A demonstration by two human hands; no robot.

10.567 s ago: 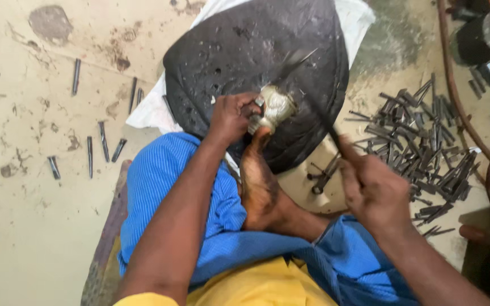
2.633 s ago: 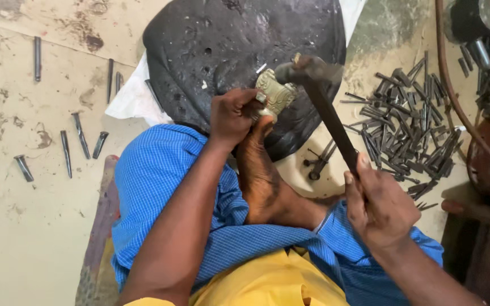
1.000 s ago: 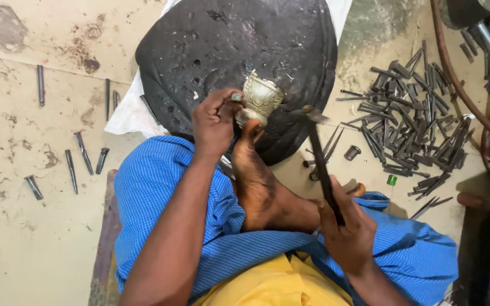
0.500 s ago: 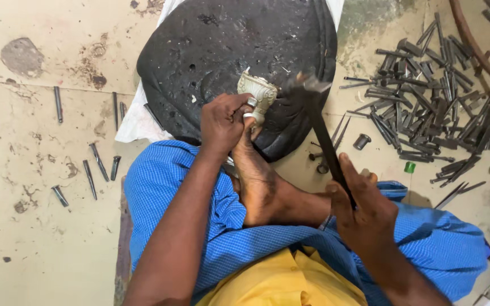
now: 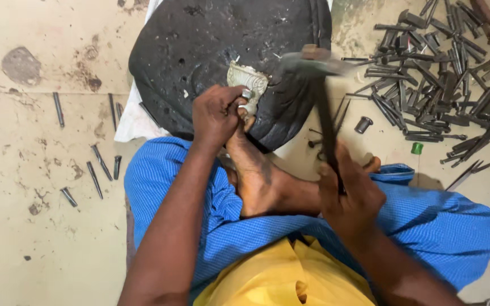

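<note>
- My left hand pinches a small pale metal cup against the black round block.
- My right hand grips a hammer, its head raised just right of the cup.

Small embossed cup: pale silvery metal, dull, relief-textured. Round block beneath it: black, pitch-like, matt, pitted and rough, faint sheen at the rim. Hammer: dark head looks metal, dark handle, blurred. Heap of punches: dark grey steel, dull, some worn bright. Loose punches: same dark metal. Floor: beige, cement-like, stained, gritty. Blue wrap: woven checked cloth, matt. Yellow garment: smooth cloth. White cloth is seen under the block.
</note>
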